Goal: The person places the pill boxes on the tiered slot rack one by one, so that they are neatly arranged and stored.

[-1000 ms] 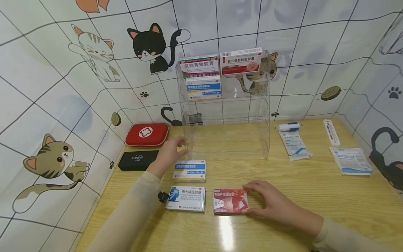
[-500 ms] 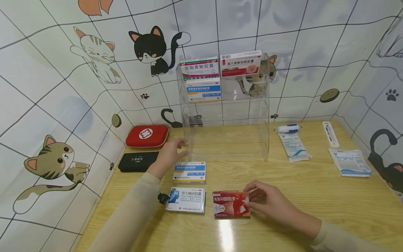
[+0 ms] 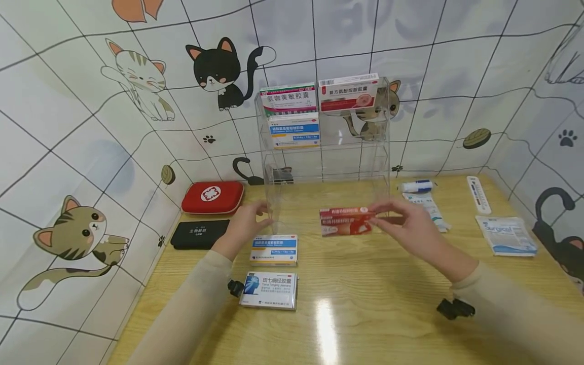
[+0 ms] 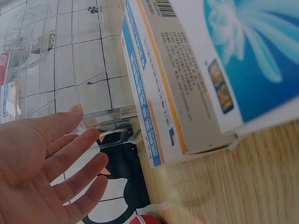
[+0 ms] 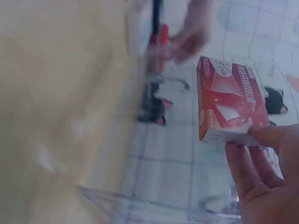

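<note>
A red medicine box (image 3: 347, 222) is pinched at its right end by my right hand (image 3: 408, 228), between thumb and fingers. It is up in front of the lower part of a clear acrylic display rack (image 3: 333, 177). The right wrist view shows the red box (image 5: 231, 95) with fingers under its end and the thumb on its face. My left hand (image 3: 244, 223) is at the rack's lower left side. In the left wrist view this hand (image 4: 56, 163) has its fingers spread and fairly straight, fingertips right by the clear plastic. A blue-and-white medicine box (image 3: 274, 250) lies beside its wrist.
A white capsule box (image 3: 269, 290) lies nearer me. The rack's upper tiers bear a green-and-white box (image 3: 288, 99), a red-and-white box (image 3: 349, 95) and another blue-and-white box (image 3: 294, 132). Left: red case (image 3: 212, 197), black pouch (image 3: 199, 234). Right: surgical packet (image 3: 506, 235), thermometer card (image 3: 479, 195).
My right hand has taken hold of the red box, lifted it off the table and carried it forward to the rack. The left hand stays by the rack's side.
</note>
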### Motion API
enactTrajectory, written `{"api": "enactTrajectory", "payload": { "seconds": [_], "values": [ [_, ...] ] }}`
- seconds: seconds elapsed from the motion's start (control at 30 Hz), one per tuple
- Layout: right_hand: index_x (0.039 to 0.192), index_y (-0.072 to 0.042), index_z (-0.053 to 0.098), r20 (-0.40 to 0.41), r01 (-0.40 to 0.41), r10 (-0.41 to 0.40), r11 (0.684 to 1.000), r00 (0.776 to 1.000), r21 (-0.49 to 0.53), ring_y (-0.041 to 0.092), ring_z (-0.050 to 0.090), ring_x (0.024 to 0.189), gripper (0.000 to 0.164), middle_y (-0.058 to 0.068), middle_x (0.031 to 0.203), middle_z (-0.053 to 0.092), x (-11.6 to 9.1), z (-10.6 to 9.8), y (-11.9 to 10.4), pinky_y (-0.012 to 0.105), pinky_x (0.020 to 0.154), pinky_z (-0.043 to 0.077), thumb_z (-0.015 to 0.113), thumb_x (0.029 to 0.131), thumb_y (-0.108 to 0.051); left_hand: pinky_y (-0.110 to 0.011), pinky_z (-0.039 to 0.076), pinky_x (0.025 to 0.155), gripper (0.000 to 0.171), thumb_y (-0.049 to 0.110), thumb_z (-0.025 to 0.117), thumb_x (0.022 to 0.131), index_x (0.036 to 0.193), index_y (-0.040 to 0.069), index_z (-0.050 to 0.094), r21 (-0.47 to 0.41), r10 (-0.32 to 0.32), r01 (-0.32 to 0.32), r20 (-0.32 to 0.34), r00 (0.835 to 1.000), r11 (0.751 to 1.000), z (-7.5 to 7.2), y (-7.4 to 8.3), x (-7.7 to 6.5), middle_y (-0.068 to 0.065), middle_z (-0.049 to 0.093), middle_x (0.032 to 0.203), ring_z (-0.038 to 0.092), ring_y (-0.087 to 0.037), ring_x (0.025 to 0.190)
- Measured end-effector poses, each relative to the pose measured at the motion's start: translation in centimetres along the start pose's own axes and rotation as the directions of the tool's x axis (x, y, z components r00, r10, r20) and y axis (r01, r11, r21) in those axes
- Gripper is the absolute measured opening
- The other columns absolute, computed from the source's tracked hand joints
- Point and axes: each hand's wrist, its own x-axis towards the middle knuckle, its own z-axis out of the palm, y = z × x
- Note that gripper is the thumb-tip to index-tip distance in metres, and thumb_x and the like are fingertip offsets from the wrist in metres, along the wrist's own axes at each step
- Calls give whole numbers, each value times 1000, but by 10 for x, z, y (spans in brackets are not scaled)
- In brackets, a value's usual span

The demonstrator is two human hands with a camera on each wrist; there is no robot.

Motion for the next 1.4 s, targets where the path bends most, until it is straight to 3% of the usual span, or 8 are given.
{"api": "enactTrajectory", "payload": {
  "seconds": [0.17,0.33,0.47,0.7,0.93,1.07,1.23,1.4],
  "values": [
    [121,-10,70,-86,68,-68,998,994,-3,0,65,110,25,1,120,69,51,-32,-18,14,89,56,72,96,-7,-51,55,103,51,27,80,92,139,16,61,-9,1,-1,3,1000,1000,0,0,0,-7,70,130,63,-29,122],
    [122,-4,67,-200,122,-116,992,973,22,4,66,113,27,-2,121,69,97,-59,-32,12,89,55,72,96,-8,-52,54,104,50,27,79,93,138,16,61,-20,12,-12,13,1000,1000,-1,0,1,-8,69,131,62,-30,124],
    [123,-11,69,-256,98,-100,995,961,-18,3,65,114,27,-3,122,68,130,-77,-42,10,89,54,73,96,-14,-53,53,105,49,28,78,93,137,17,61,-27,16,-16,7,1000,999,-3,1,2,-5,69,130,62,-28,124],
    [125,-17,69,-276,31,-48,997,960,-66,1,63,113,29,-7,126,66,171,-93,-47,15,97,54,73,97,-21,-52,54,105,50,28,78,93,138,15,60,-12,15,-15,15,1000,1000,-4,2,1,-8,69,130,62,-31,125],
    [126,-19,69,-275,34,-81,985,958,-171,4,63,111,29,-3,127,65,190,-84,-30,21,99,55,72,98,-25,-53,54,104,52,29,79,93,139,15,59,-1,2,-2,12,1000,1000,-3,1,-1,-8,70,131,63,-30,124],
    [128,-16,68,-282,45,-106,975,954,-217,6,63,112,31,-1,125,62,191,-78,-27,20,98,55,70,98,-24,-53,54,105,52,29,79,93,140,16,59,-4,6,-6,11,1000,1000,-3,0,0,-7,70,130,62,-30,125],
    [125,-9,68,-236,38,-93,973,967,-227,13,64,117,28,3,126,62,189,-74,-26,22,99,55,70,98,-17,-53,54,105,52,29,79,93,139,16,60,-2,0,0,13,1000,1000,-3,0,1,-6,70,130,62,-29,124],
    [123,-6,69,-180,51,-110,950,977,-307,23,66,119,25,8,125,64,185,-69,-27,28,100,56,68,99,-15,-52,54,105,53,29,79,93,140,16,59,1,-8,8,16,1000,1000,-2,0,1,-6,70,131,62,-30,125]
  ]
}}
